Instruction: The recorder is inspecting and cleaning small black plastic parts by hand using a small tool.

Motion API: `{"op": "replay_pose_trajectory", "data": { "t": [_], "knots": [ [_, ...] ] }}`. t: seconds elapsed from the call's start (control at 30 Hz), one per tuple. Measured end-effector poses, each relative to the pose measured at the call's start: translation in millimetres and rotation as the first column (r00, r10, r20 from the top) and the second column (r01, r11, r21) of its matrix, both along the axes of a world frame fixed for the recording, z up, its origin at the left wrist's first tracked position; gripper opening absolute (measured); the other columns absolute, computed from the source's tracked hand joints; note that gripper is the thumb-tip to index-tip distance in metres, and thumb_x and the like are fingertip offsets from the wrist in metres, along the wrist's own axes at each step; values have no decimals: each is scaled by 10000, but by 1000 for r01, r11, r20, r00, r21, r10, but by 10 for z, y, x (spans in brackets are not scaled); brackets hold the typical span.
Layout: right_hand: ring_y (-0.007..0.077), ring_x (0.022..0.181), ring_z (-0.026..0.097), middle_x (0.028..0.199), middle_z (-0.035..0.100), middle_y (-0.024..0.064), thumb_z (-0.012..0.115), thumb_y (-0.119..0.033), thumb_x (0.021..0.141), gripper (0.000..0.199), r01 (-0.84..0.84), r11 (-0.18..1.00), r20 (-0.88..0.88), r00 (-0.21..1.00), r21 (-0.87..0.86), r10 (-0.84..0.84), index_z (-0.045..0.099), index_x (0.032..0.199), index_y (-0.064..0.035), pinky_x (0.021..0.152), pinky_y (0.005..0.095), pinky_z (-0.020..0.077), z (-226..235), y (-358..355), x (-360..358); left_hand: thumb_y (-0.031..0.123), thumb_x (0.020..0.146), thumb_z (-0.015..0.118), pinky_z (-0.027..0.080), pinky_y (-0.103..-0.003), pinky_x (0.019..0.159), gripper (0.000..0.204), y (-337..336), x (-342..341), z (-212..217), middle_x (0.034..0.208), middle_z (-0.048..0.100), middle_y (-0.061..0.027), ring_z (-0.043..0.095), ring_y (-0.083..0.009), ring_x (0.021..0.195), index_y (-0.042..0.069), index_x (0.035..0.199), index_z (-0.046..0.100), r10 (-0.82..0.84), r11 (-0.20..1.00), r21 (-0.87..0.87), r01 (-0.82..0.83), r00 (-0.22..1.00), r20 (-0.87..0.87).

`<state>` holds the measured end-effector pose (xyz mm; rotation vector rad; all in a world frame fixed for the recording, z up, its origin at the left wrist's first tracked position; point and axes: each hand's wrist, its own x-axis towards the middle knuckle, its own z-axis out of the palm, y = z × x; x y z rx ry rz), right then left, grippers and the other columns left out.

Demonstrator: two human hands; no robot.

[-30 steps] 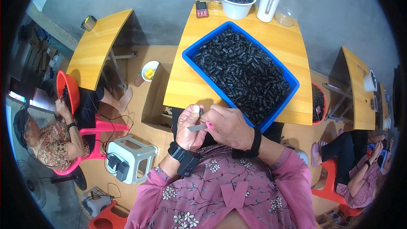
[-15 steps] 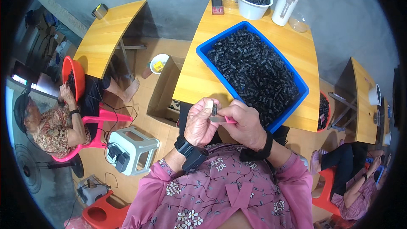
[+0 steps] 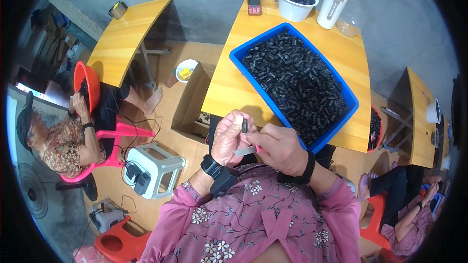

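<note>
The left hand [image 3: 227, 139] pinches a small black cylindrical plastic piece [image 3: 244, 125] upright between thumb and fingers, while the right hand [image 3: 285, 148], at about four o'clock from it, grips a pink-handled knife [image 3: 243, 151] whose blade sits at the piece's six o'clock. Toward two o'clock, a blue tray [image 3: 258, 84] heaped with similar pieces rests on a wooden table [image 3: 231, 90], with a white tub [image 3: 292, 11] at the tray's twelve.
</note>
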<state>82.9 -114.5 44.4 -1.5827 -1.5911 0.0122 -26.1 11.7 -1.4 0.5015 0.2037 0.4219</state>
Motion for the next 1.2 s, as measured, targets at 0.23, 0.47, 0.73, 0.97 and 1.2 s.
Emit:
{"op": "replay_pose_trajectory", "data": {
  "t": [0.23, 0.47, 0.73, 0.97, 1.2],
  "knots": [
    [227, 609, 572, 716, 543, 72, 724, 43, 720, 280, 77, 997, -337, 939, 16, -67, 646, 964, -70, 549, 316, 452, -12, -17, 30, 211, 975, 594, 440, -286, 679, 170, 21, -35, -53, 836, 476, -40, 479, -152, 763, 50, 1027, 582, -68, 982, -167, 85, 992, 108],
    [107, 627, 554, 708, 556, 50, 711, 0, 815, 75, 260, 956, -527, 799, -133, -290, 666, 872, -19, 571, 258, 435, 62, -138, 221, 208, 957, 617, 460, -298, 669, 176, 265, -75, -87, 848, 523, -38, 498, -154, 743, 53, 1037, 593, 61, 971, -236, -45, 996, 59],
    [116, 683, 597, 710, 652, 72, 672, -95, 880, 138, 646, 748, -358, 669, -152, -652, 691, 952, 20, 642, 285, 488, -16, -393, 1325, 178, 1007, 515, 512, -303, 742, 157, 1423, -613, -892, 761, 542, -17, 527, -145, 686, 49, 953, 585, 589, 697, -32, -716, 597, -545],
    [365, 788, 657, 813, 663, 180, 649, -79, 833, 94, 522, 797, -4, 836, -304, -549, 654, 914, -31, 697, 425, 508, -108, -265, 1415, 119, 986, 450, 496, -407, 906, 165, 1542, -662, -1288, 1106, 487, -142, 515, -244, 983, -11, 1071, 506, 531, 632, -39, -774, 469, -705],
    [404, 850, 639, 845, 652, 203, 631, -101, 823, 99, 510, 770, 214, 860, -384, -463, 615, 900, -41, 716, 505, 490, -68, -183, 1376, 199, 952, 547, 483, -366, 823, 160, 1405, -629, -1067, 972, 577, -48, 547, -188, 888, 75, 1052, 551, 519, 711, 77, -699, 447, -728]
  ]
}}
